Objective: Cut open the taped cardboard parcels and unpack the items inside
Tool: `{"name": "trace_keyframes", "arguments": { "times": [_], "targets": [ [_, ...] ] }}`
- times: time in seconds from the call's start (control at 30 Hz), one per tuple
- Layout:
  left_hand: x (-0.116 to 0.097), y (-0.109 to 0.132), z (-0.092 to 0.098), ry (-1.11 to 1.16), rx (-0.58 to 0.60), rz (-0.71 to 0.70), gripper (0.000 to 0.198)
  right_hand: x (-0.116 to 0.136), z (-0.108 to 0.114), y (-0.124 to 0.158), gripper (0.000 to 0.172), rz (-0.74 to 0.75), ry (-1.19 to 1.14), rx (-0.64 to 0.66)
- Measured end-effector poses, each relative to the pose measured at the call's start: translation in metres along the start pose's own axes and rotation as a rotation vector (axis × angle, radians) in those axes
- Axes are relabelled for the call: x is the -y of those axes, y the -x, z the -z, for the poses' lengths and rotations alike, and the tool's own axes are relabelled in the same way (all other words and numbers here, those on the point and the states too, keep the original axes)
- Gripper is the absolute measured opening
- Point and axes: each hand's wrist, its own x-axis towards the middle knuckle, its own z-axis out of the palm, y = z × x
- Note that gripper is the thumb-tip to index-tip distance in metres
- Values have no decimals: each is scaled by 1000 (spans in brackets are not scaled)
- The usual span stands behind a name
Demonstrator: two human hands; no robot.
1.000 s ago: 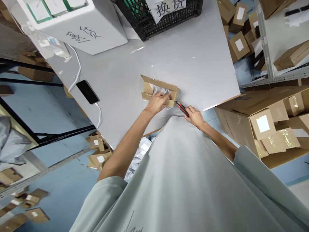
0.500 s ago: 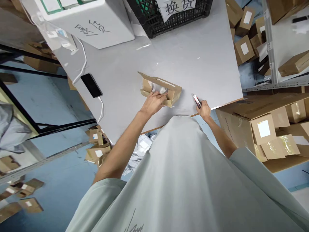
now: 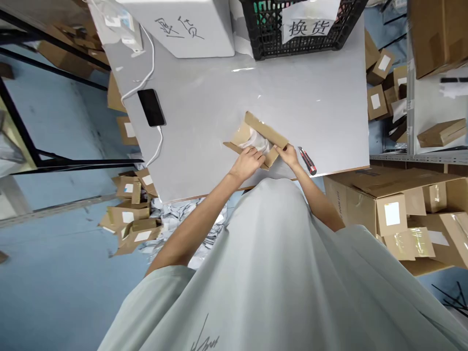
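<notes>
A small cardboard box (image 3: 268, 132) lies open on the table, its long lid flap raised on the far side. Inside it shows a white wrapped item (image 3: 258, 141), whose kind I cannot make out. My left hand (image 3: 249, 162) is closed over the box's near side, its fingertips bent in by the white wrapping. At the right end, my right hand (image 3: 288, 155) pinches the cardboard between thumb and fingers. Just right of that hand a red and black utility knife (image 3: 307, 161) rests on the table.
A black phone (image 3: 151, 107) on a white cable lies at the left. Along the back stand a white bin (image 3: 204, 36) and a black plastic crate (image 3: 303, 48). A large carton (image 3: 353, 202) holding boxes is beside the table's right front corner.
My right hand has let go of the utility knife, leaving it on the table, and has taken hold of the box's right end. The view has shifted, and the box is turned slightly.
</notes>
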Motion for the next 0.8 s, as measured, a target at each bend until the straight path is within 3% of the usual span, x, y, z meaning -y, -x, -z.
{"name": "trace_keyframes", "arguments": {
  "times": [0.13,0.33,0.47,0.53,0.7,0.8],
  "targets": [
    [6,17,-9,34,-92,65,40,1,12,1,57,-82,12,10],
    [41,72,-19,74,-273,206,40,24,15,56,58,29,0,40],
    [61,109,-14,147,-254,337,51,44,9,66,35,71,13,34],
    [63,121,-10,175,-206,348,55,51,5,60,33,77,78,59],
    [49,124,-7,205,-77,308,88,60,-7,50,53,86,423,0],
    [33,105,-13,236,-130,355,77,68,-14,39,56,204,596,-83]
  ]
}}
